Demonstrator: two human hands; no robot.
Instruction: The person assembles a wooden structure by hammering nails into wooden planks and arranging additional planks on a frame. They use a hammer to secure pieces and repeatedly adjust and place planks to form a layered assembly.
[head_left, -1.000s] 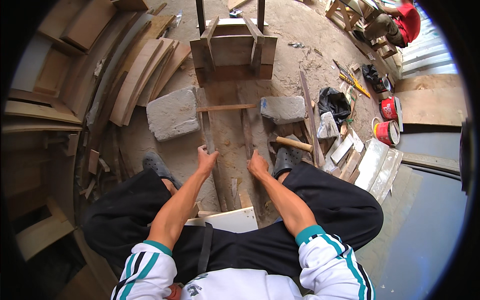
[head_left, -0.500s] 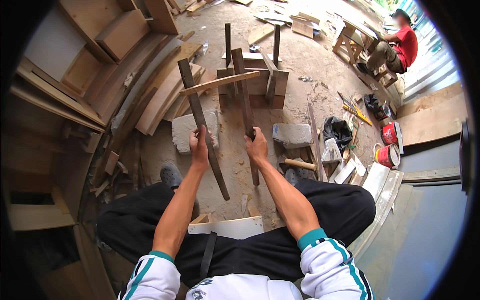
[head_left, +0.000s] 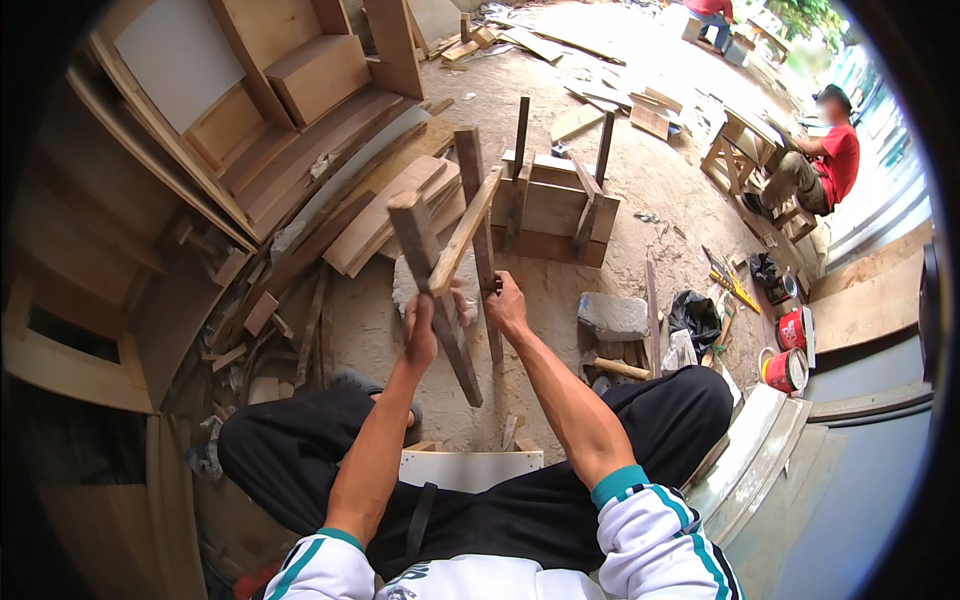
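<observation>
An H-shaped wooden frame is held up before me: a dark left leg (head_left: pixel 458 355) and a dark right leg (head_left: pixel 471 165), joined by a paler crosspiece (head_left: pixel 466 235). My left hand (head_left: pixel 420 338) is closed round the left leg just below the crosspiece. Lower than the crosspiece too, my right hand (head_left: pixel 507 303) grips the right leg. Just beyond, a wooden piece with upright dark legs (head_left: pixel 560 205) rests on the ground. A pale block (head_left: pixel 405 285) is partly hidden behind the frame. Between my knees lies a white board (head_left: pixel 470 467) with wood strips at its far edge.
Stacked planks (head_left: pixel 390 215) and a wooden cabinet (head_left: pixel 320 80) fill the left. On the right are another pale block (head_left: pixel 612 316), a wooden handle (head_left: pixel 622 369), a black plastic bag (head_left: pixel 694 318), a yellow-handled saw (head_left: pixel 735 285) and red cans (head_left: pixel 785 371). A person in red (head_left: pixel 838 160) sits beyond.
The frame has turned in my hands: its left leg's top now tilts nearer me, and the crosspiece runs away from me. My view has shifted, showing more of the far yard.
</observation>
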